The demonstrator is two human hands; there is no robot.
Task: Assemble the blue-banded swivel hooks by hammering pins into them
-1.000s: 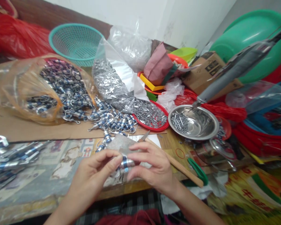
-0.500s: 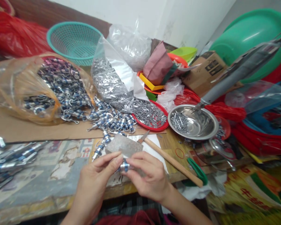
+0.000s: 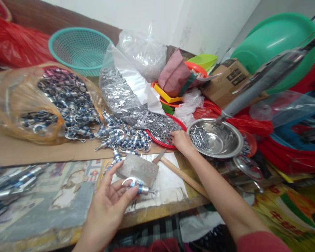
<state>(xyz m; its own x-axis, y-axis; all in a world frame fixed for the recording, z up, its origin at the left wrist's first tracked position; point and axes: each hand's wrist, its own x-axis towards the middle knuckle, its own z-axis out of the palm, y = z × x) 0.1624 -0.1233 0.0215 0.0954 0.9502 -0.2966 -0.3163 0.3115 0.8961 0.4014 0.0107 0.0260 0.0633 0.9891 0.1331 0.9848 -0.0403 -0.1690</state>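
Observation:
My left hand (image 3: 111,199) holds a silver hook bolt (image 3: 141,189) with a blue band between thumb and fingers. Its curved hook points left and a small ring end points right. Just behind it lies a flat grey metal block (image 3: 139,168) on white paper. My right hand (image 3: 182,140) reaches out to a red plate (image 3: 160,142) heaped with small flat metal pieces (image 3: 161,126). Its fingertips are drawn together at the pile's right side; what they grip, if anything, is too small to make out.
A wooden-handled hammer (image 3: 183,176) passes under my right forearm. Right of the plate stands a steel bowl (image 3: 233,140) of pins, with a grey tool arm above it. More hook bolts (image 3: 126,138) spill from an orange bag (image 3: 13,101). A teal basket (image 3: 78,38) is behind.
My right hand has left the hook bolt and moved forward and right to the red plate. The left hand keeps the bolt, now held alone with its hook and ring end showing.

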